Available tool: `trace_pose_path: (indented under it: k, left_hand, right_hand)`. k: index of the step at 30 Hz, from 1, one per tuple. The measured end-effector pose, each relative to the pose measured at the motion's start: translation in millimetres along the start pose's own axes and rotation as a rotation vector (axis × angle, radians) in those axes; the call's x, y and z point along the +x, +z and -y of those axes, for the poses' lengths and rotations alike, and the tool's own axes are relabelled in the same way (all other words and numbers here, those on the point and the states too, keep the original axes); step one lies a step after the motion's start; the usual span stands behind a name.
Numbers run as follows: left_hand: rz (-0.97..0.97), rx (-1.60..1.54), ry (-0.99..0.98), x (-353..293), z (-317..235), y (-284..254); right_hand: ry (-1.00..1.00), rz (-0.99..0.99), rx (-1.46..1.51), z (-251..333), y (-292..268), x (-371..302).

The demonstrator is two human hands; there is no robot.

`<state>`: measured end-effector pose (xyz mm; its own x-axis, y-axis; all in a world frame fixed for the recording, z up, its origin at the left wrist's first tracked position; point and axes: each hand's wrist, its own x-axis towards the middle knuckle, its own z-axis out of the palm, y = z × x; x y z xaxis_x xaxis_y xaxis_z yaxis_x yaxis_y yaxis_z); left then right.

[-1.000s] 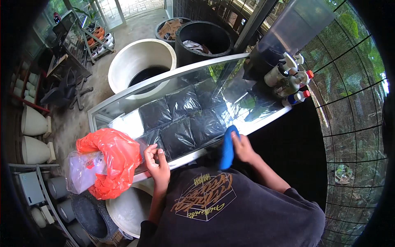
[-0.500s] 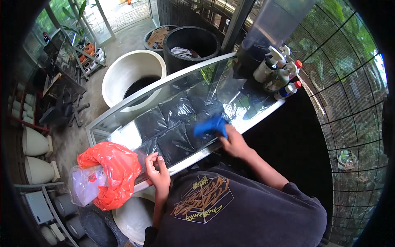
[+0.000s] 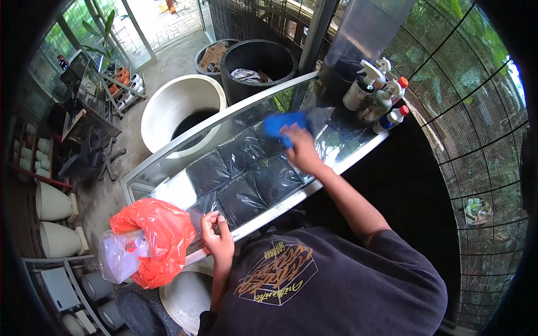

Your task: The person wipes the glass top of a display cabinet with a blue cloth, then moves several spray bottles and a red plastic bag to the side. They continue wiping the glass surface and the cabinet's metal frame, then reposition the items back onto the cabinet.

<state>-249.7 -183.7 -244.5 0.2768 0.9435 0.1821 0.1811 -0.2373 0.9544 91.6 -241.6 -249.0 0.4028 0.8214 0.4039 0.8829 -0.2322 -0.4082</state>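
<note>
Glass tabletop (image 3: pixel 343 133) slants across mid-frame. Compared with half a second ago, the right hand (image 3: pixel 303 149), closed on a blue cloth (image 3: pixel 280 122), has slid higher, just above centre; the left hand (image 3: pixel 218 239), half-curled, thumb and fingers parted, stays beside the red bag (image 3: pixel 165 238), lower left.
</note>
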Motion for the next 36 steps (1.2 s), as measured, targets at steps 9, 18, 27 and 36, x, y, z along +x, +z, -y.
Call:
trace_pose_path:
  k: [9, 18, 27, 36]
  left_hand:
    - [-0.031, -0.013, 0.015, -2.7, 4.3, 0.9]
    - [-0.031, 0.041, 0.017, -2.5, 9.3, 1.0]
    - [-0.035, 0.024, -0.005, -1.0, 6.5, 3.1]
    - [-0.031, 0.145, 0.051, -2.2, -0.3, 8.0]
  right_hand:
    - [0.262, 0.111, 0.536, 49.0, -46.2, -19.9]
    - [0.117, -0.03, -0.235, -67.0, -10.0, 24.1]
    - [0.295, 0.487, 0.605, 61.5, -83.3, -57.4]
    - [0.25, 0.026, -0.236, -108.2, -36.7, 4.0]
